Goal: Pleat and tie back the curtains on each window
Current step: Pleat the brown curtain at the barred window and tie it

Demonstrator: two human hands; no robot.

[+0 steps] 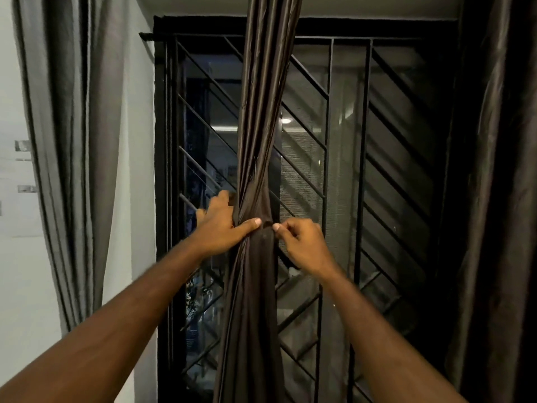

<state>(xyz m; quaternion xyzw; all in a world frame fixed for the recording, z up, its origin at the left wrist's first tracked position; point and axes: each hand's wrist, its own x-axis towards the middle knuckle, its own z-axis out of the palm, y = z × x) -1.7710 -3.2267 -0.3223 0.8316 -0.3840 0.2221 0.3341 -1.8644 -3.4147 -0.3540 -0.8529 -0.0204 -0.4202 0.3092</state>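
A dark brown curtain (pixel 261 126) of smooth, faintly glossy cloth hangs down the middle of the window, gathered into a narrow rope of long vertical folds that twist a little above the hands and cinch tight at a waist about halfway down. Below that waist the cloth loosens into broader, softer folds that fall out of view at the bottom. The left hand (pixel 222 228) wraps round the gathered cloth from the left, its thumb laid flat across the front of the cinch and its fingers curled behind the bundle, where I cannot see their tips. The right hand (pixel 302 242) sits just right of the cinch, fingers curled in and thumb and forefinger pinching a small ridge of the cloth at the waist; the two thumbs nearly meet. Behind the curtain stands a black metal window grille (pixel 328 135) of thin straight bars, upright ones crossed by diagonal ones, with fine mesh and dark glass beyond. To the far left, against a pale wall, hangs a grey curtain (pixel 72 141) of matte, slightly coarse weave in loose vertical folds. At the right edge another dark curtain (pixel 499 170) falls in heavy shadowed folds.
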